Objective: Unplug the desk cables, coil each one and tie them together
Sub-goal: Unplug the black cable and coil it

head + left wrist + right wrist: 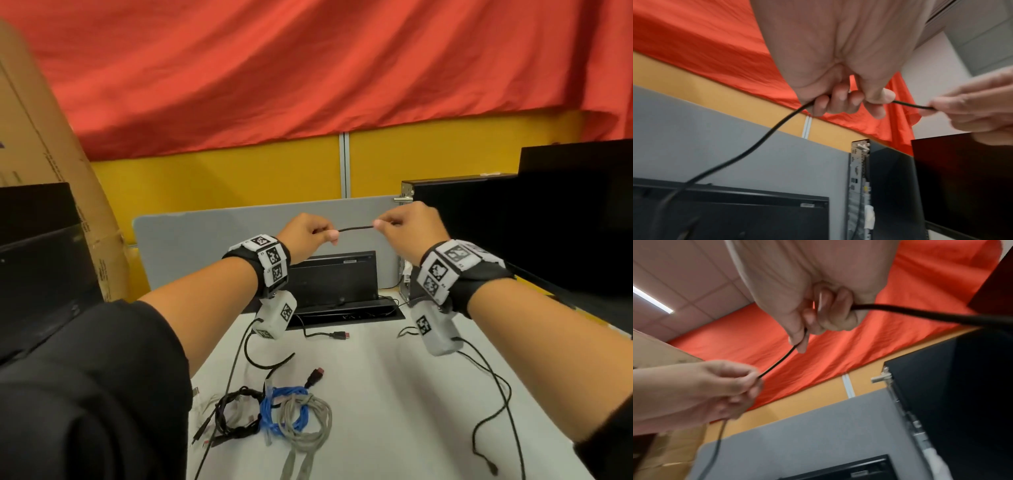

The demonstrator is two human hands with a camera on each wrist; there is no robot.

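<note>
A thin black cable (355, 228) is held taut in the air between both hands, well above the desk (394, 394). It is pinched by the left hand (308, 236) between thumb and curled fingers (836, 104), and by the right hand (407, 229) between thumb and forefinger, the other fingers (830, 316) being curled round it. From each fist the cable hangs down to the desk. Open air is left all round the fingers; a grey screen (212, 246) stands just beyond them, a black computer case (462, 219) close to the right fingers, and a cardboard box (51, 171) well to the left. Below the fingers, coils (291, 414) of black, blue and grey cable lie bundled on the desk, partly hidden by the left sleeve. The cable's ends cannot be traced. Both wrist views are blurred.
</note>
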